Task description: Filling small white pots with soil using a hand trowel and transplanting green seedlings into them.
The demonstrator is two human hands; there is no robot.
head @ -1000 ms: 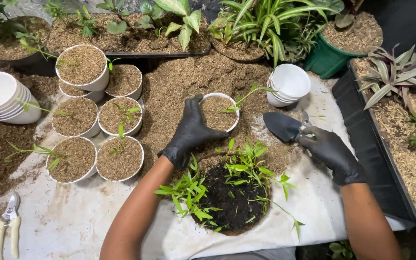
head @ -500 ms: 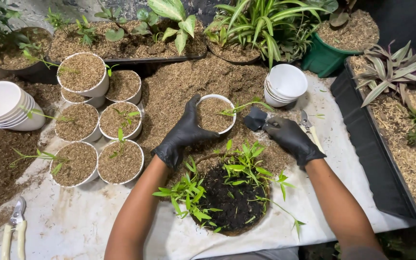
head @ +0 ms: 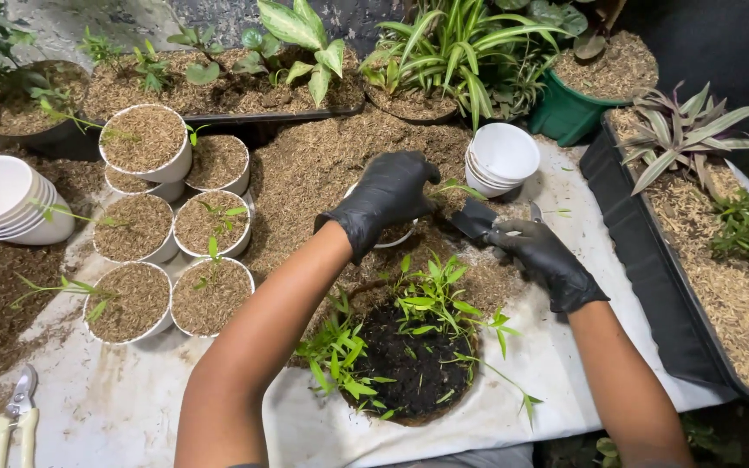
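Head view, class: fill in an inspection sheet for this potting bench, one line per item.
Surface: white sheet, strewn with husk.
Job's things: small white pot under left hand; trowel in right hand; seedling clump in dark soil.
Clutter: filled pots, empty pot stacks, pruners.
Grippers: both black-gloved.
Cables: nothing seen.
Surroundings: potted plants, black tray.

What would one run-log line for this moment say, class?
left hand: covering white pot | right hand: holding trowel beside pot | seedling clump: near edge
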